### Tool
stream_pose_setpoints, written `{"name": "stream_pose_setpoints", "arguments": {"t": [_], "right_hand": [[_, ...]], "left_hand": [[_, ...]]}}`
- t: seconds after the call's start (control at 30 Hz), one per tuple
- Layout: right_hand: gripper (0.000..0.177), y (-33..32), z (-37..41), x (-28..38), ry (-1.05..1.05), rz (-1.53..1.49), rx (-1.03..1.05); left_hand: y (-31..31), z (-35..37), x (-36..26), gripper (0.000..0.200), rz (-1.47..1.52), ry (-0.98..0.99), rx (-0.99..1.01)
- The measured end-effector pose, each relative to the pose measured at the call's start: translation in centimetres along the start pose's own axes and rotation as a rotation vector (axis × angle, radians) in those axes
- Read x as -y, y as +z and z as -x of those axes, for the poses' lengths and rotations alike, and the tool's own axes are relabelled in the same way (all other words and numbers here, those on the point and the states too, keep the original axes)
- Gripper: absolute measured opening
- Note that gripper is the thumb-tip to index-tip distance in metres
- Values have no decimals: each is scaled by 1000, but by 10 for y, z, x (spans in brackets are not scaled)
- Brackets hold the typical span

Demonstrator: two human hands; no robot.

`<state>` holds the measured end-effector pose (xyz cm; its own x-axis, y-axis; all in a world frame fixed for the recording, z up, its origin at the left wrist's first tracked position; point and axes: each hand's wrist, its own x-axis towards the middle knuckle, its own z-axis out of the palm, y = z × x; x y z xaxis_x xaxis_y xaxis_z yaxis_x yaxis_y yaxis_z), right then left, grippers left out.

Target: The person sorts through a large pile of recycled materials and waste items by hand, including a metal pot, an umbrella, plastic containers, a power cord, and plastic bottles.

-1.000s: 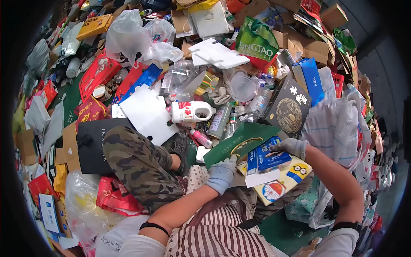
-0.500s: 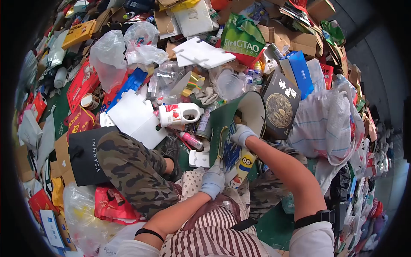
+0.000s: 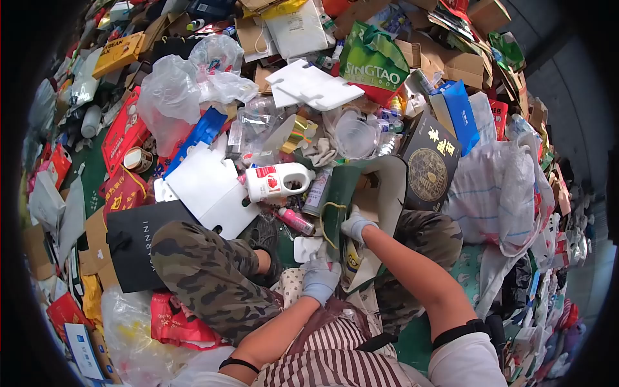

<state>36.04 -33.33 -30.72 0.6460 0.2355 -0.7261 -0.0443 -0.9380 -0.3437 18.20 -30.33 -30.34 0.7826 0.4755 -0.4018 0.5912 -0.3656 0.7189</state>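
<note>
Widely agape, a green, pale-lined bag (image 3: 342, 193), left hand (image 3: 320, 278) half-curled at its edge, right hand (image 3: 356, 226) inside, both grips unclear.

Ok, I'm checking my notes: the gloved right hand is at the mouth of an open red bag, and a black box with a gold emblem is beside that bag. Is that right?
Not quite: in the head view the open bag is green outside, not red. The gloved right hand is at its mouth, and the black box with the gold emblem is beside it.
</note>
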Motion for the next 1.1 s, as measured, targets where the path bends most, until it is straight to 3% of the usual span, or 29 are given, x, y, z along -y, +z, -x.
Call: {"name": "stream_pose_setpoints", "arguments": {"t": [0.03, 0.13, 0.27, 0.3, 0.33, 0.43, 0.5, 0.53, 0.57, 0.63, 0.67, 0.77, 0.8, 0.83, 0.9, 0.93, 0.97, 1.0, 1.03, 1.1], "right_hand": [[81, 0, -1, -19, -40, 73, 20], [76, -6, 32, -38, -118, 41, -72], [73, -33, 132, -1, -183, 19, -260], [72, -32, 129, -8, -241, -59, -307], [71, -32, 121, -19, -300, -139, -357], [68, -26, 89, -31, -370, -342, -497], [69, -13, 65, -23, -405, -449, -551], [67, -9, 66, -11, -316, -246, -593], [67, 6, 48, -11, -449, -209, -712], [66, 13, 46, 7, -394, -179, -638], [65, 15, 43, 8, -449, -176, -651], [65, -9, 58, 14, -325, -223, -490], [65, -15, 62, 16, -449, -261, -610], [63, -25, 69, 20, -372, -324, -505], [63, -9, 70, 15, -430, -127, -596], [63, 13, 59, -1, -527, -43, -679], [67, 30, 59, -10, -419, -33, -643], [77, 39, 55, -15, -120, 91, -429], [88, 48, 52, -41, -165, -33, -304], [94, 54, 47, -55, -146, 109, -241]], "left_hand": [[2, 1, -1, 65, 77, 12, 96], [-1, 5, -11, 61, 98, 6, 138], [-1, 3, -11, 56, 265, -93, 239], [2, 3, -13, 55, 337, -97, 275], [19, 9, -8, 53, 373, 89, 169], [7, 19, -24, 66, 276, 217, 199], [26, 15, -13, 72, 251, 77, 156], [35, 10, -6, 75, 239, 9, 127], [35, 3, -6, 75, 204, -34, 138], [32, -13, -7, 76, 136, -115, 165], [44, -27, 13, 66, 228, -47, 76], [48, -41, 30, 51, 215, -9, 84], [39, -33, 15, 47, 177, 11, 82], [35, -17, -3, 42, 139, 29, 82], [22, 10, -34, 35, 52, 74, 94], [29, 18, -22, 34, 73, 105, 26], [33, 19, -10, 35, 33, 83, 58], [34, 19, 4, 36, -3, 55, 87], [33, 19, 12, 36, -40, 21, 119], [3, 32, -8, 39, -83, -7, 210]]}}
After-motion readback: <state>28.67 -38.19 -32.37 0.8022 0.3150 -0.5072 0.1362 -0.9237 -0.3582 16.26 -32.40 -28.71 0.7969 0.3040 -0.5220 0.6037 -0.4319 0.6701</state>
